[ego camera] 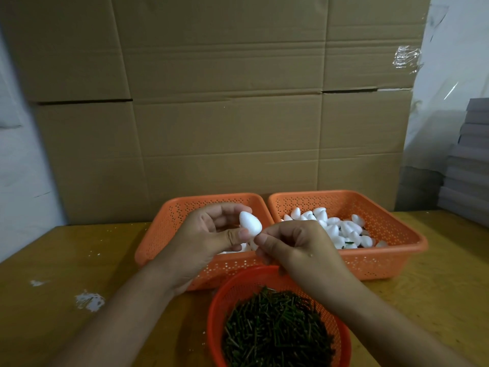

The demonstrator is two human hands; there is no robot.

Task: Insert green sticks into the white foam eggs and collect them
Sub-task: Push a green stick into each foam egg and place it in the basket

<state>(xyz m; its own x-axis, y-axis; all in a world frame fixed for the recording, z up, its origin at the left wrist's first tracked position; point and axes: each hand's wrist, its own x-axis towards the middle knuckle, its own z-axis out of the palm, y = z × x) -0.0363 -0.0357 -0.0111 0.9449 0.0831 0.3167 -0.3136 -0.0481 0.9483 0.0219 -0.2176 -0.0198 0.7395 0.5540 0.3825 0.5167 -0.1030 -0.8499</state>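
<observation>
My left hand (209, 234) pinches a white foam egg (250, 223) between thumb and fingers, above the left orange basket (169, 223). My right hand (293, 245) is curled with its fingertips pressed at the egg's lower end; any stick between them is hidden. The right orange basket (391, 229) holds several white foam eggs (341, 229), some with green sticks showing. In front stands a round orange basket (225, 300) full of short green sticks (275, 332).
The baskets stand on a wooden table (79, 260) with white foam crumbs (88, 300) at the left. Large cardboard boxes (225, 102) form a wall behind. A stack of grey boards (468, 160) sits at the far right.
</observation>
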